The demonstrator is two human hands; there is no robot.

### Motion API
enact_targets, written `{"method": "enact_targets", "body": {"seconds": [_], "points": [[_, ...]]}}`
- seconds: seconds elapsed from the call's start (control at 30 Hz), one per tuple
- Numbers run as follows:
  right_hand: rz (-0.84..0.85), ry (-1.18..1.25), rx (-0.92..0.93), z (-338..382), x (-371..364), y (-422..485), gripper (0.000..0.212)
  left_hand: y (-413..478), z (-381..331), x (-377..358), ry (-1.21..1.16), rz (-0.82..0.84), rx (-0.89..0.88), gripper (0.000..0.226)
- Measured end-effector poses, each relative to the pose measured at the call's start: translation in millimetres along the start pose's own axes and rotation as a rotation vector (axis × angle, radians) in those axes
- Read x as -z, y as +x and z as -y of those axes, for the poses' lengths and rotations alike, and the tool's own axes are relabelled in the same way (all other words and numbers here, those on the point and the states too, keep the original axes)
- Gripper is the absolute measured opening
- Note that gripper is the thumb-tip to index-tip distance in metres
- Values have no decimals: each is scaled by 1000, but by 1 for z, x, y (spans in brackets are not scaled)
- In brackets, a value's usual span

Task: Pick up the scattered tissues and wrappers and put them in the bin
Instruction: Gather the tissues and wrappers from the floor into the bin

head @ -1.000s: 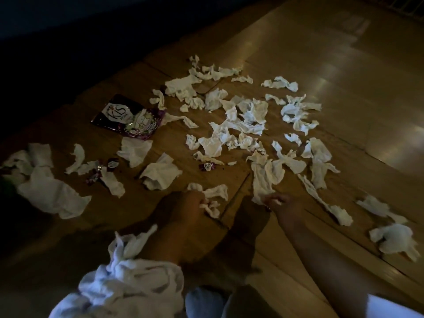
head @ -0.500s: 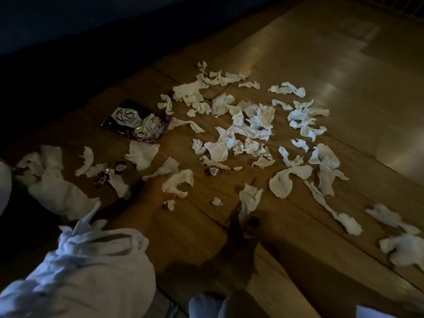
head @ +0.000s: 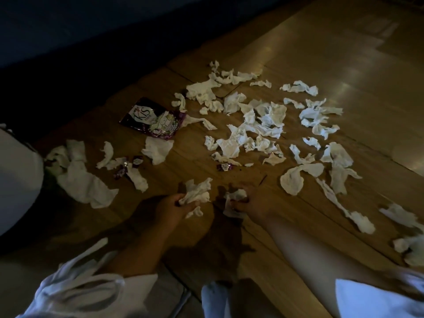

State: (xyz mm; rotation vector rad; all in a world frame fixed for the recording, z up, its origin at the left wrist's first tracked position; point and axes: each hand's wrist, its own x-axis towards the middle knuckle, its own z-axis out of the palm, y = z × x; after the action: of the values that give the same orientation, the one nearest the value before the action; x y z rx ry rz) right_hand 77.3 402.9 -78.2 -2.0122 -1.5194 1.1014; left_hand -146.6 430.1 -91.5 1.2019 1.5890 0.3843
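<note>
Now | left hand (head: 174,208): fingers curl round a crumpled tissue (head: 197,191), lower centre | right hand (head: 251,201): fingers pinch a second tissue (head: 237,194) on the floor (head: 344,53) | risk: we may shed light scraps from overfull fists | bin: we cannot pick one out; white bulk (head: 18,180) at left edge, contents hidden | KIS wrapper (head: 152,120) lies upper left.

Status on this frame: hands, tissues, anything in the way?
Left hand grips tissue wad. Right hand grips second tissue. Scattered tissues, dark wrapper on floor. Nothing blocking.
</note>
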Motion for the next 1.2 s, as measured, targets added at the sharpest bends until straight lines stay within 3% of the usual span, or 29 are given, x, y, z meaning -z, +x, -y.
{"method": "enact_targets", "body": {"seconds": [0.07, 0.13, 0.2, 0.27, 0.43, 0.53, 0.67, 0.8, 0.9, 0.97, 1.13, 1.2], "points": [[67, -112, 15, 12, -7, 10, 40, -4, 2, 12, -16, -7, 1, 53], [126, -195, 40, 16, -19, 15, 21, -11, 1, 26, -43, -32, 8, 53], [120, -259, 35, 20, -31, 13, 28, -19, 0, 40, -69, -44, 15, 48], [86, -196, -19, 20, -38, 9, 35, -31, -4, 54, -109, -37, 14, 41], [94, -78, -38, 62, -39, -7, 26, -80, -19, 99, -208, -96, -38, 25], [119, 49, 9, 126, -41, -18, 14, -118, -35, 135, -160, -181, -113, 10], [182, 175, 300, 231, -39, -32, 11, -169, -53, 205, -187, -340, -238, 16], [273, 367, 481, 340, -48, -52, 17, -194, -53, 283, -380, -683, -254, 26], [287, 451, 598, 409, -73, -65, 18, -204, -44, 332, -530, -865, -278, 22], [321, 527, 621, 447, -91, -74, 16, -207, -40, 355, -682, -907, -286, 33], [469, 565, 549, 499, -138, -69, 4, -197, -29, 395, -777, -860, -80, 24], [507, 540, 474, 508, -150, -66, 19, -198, -30, 405, -738, -801, -6, 31]]}}
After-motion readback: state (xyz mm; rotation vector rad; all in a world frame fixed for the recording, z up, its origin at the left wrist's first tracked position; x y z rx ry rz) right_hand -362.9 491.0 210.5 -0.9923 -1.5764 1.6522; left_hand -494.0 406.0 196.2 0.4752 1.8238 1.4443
